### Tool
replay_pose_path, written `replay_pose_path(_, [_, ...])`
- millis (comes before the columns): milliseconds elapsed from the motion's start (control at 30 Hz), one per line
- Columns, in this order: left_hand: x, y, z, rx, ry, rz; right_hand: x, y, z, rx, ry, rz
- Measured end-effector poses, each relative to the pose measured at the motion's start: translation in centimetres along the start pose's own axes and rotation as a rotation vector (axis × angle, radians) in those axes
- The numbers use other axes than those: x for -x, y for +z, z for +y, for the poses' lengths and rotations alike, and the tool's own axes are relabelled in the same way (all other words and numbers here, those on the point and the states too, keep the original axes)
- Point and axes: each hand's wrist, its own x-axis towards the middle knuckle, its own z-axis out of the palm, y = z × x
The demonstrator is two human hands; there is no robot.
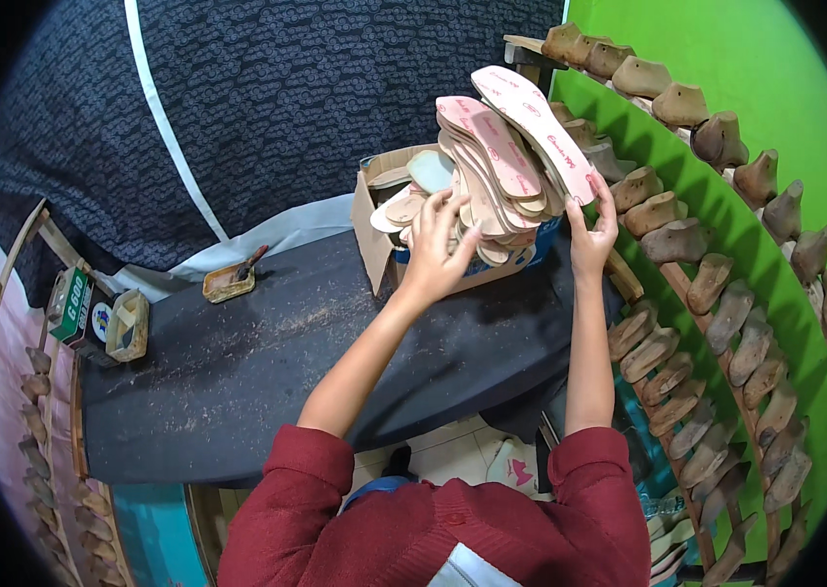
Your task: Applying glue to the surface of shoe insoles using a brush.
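Note:
A cardboard box (371, 220) stands at the far right part of the dark table, filled with shoe insoles. A pile of pink-topped insoles (491, 147) rises out of it, with red print on their faces. My right hand (591, 233) pinches the near end of a long pink insole (531, 115), which is tilted up beside the pile. My left hand (441, 249) has its fingers spread against the near left side of the insoles, over the box. Its fingertips are partly hidden among them. A pale greenish insole (430, 170) shows behind that hand.
Wooden shoe lasts (679, 241) line slanted racks on the right, close to my right arm. More lasts (37, 386) hang at the left. On the table are a small tray with a brush (229, 282), another tray (128, 326) and a green can (71, 305). Crumbs dot the tabletop (276, 367).

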Motion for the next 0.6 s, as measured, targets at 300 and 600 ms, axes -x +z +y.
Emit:
replay_pose_path(300, [5.0,-10.2,0.9,0.925,-0.550,0.226,10.5,-0.5,-4.8,-0.366,0.091,-0.329])
replay_pose_path(600, [19.2,-20.9,-1.7,0.464,-0.906,0.258,18.3,1.6,-7.5,-0.311,0.299,-0.905])
